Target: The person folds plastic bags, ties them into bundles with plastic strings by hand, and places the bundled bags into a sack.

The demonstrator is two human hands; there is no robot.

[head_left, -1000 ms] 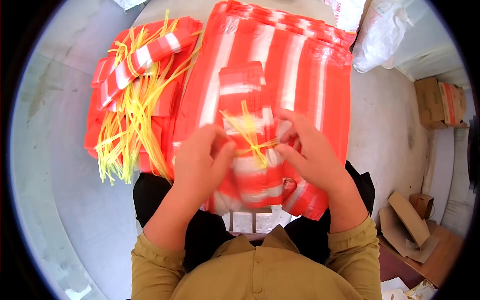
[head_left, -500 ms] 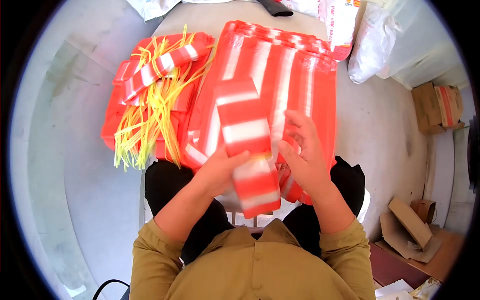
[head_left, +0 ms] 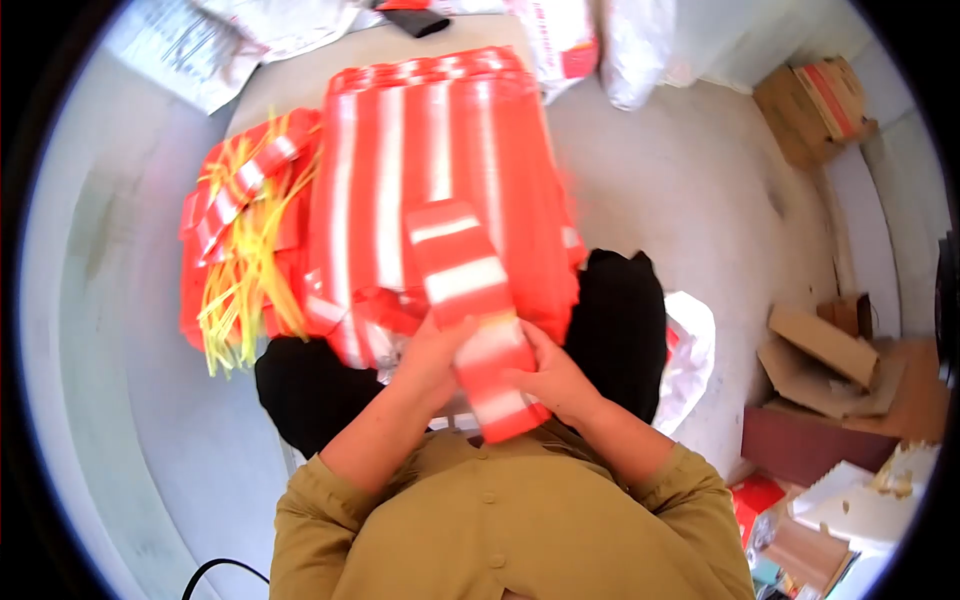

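Observation:
A folded bundle of red-and-white striped plastic bags (head_left: 465, 275) lies slantwise between my hands, with a yellow band across its middle. My left hand (head_left: 432, 362) is closed on its left edge near the band. Gripping the lower part from the right is my right hand (head_left: 556, 378), its thumb on top of the bundle. Beyond them lies a large stack of flat striped plastic bags (head_left: 415, 150). Left of that stack, more folded red bundles (head_left: 215, 225) sit under a bunch of loose yellow ties (head_left: 245, 270).
The stacks rest on a pale bench (head_left: 480, 32) in front of my knees. White sacks (head_left: 560, 40) and a dark tube-like object (head_left: 415, 20) are at the far end. Cardboard boxes (head_left: 815, 105) stand to the right; an opened carton (head_left: 830, 365) lies lower right.
My right hand, apart from the bundle before, has come in and taken hold of its lower part. My left hand keeps its hold. The whole view has turned toward the right.

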